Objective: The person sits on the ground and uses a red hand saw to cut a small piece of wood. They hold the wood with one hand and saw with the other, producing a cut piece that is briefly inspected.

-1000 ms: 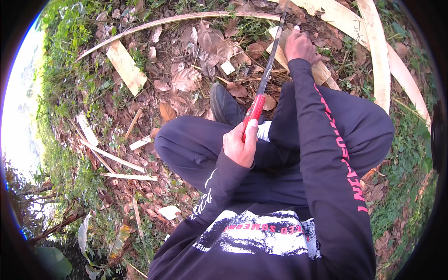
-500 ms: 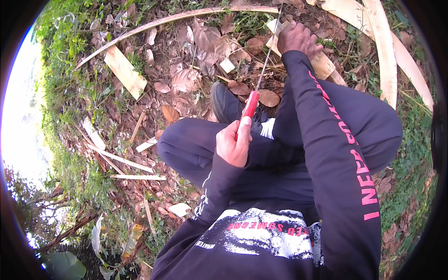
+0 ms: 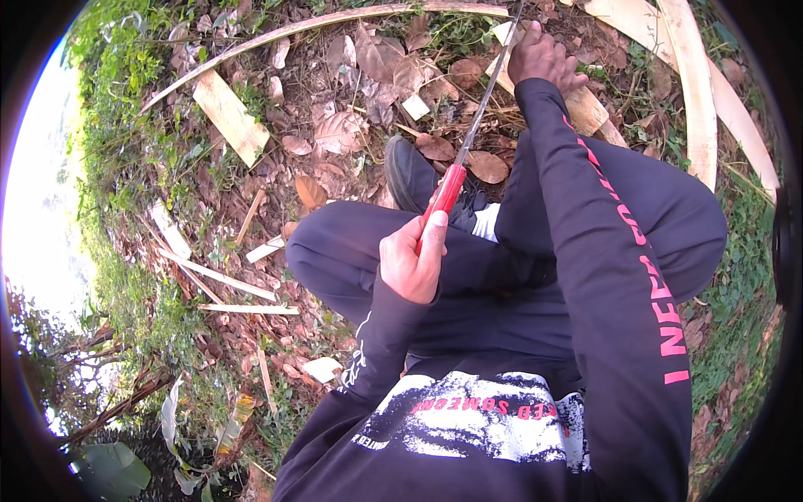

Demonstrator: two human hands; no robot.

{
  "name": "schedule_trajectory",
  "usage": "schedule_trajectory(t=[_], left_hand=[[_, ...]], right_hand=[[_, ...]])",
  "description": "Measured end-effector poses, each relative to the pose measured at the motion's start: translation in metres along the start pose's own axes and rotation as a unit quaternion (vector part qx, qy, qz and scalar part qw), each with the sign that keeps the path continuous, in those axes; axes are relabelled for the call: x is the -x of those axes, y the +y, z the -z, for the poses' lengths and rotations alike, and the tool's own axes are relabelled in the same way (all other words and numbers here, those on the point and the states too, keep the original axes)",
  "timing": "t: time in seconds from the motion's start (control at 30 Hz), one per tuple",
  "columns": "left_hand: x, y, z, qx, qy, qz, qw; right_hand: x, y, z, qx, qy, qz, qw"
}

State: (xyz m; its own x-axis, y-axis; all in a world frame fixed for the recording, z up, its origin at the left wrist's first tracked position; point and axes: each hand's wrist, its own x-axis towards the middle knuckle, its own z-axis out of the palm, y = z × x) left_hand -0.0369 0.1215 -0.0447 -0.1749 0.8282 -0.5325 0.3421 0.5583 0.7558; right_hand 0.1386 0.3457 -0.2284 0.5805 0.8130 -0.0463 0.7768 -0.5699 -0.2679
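Turned flatter since before, red-handled long-bladed steel tool [image 3: 449,186], clasped in left hand [image 3: 412,259], near far end of pale flat wooden board [image 3: 588,113], right hand [image 3: 542,63] atop board, grip hidden from me

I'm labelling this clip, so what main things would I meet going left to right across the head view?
Rectangular wooden piece, orange-brown leaf, left grip, red-handled tool's blade, right grip, long pale wooden strip.
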Motion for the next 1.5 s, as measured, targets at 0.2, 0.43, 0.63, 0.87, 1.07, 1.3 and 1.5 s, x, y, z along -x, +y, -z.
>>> schedule_trajectory(t=[0.2,0.43,0.63,0.87,1.07,1.3,1.5], left_hand=[[-0.012,0.005,0.009,-0.055,0.004,-0.012,0.998],[-0.025,-0.003,0.004,-0.006,-0.012,-0.017,1.0],[0.002,-0.006,-0.005,0.0,-0.009,0.0,1.0],[-0.002,0.005,-0.012,-0.001,-0.013,-0.004,1.0],[-0.002,-0.004,-0.01,-0.013,0.002,-0.01,1.0],[-0.024,-0.039,-0.001,-0.037,-0.017,-0.018,0.999],[-0.035,-0.049,0.009,-0.018,-0.017,0.012,1.0]], right_hand=[[0.01,-0.006,0.001,-0.031,0.014,0.018,0.999],[-0.007,-0.001,-0.003,-0.022,0.04,0.012,0.999],[-0.005,0.0,0.001,-0.01,0.015,-0.026,1.0],[-0.012,-0.004,-0.001,-0.027,0.055,-0.029,0.998],[-0.003,-0.007,0.002,-0.016,0.066,-0.015,0.998],[-0.002,-0.004,-0.015,-0.009,0.071,-0.015,0.997],[-0.002,-0.002,-0.019,0.014,0.049,-0.032,0.998]])
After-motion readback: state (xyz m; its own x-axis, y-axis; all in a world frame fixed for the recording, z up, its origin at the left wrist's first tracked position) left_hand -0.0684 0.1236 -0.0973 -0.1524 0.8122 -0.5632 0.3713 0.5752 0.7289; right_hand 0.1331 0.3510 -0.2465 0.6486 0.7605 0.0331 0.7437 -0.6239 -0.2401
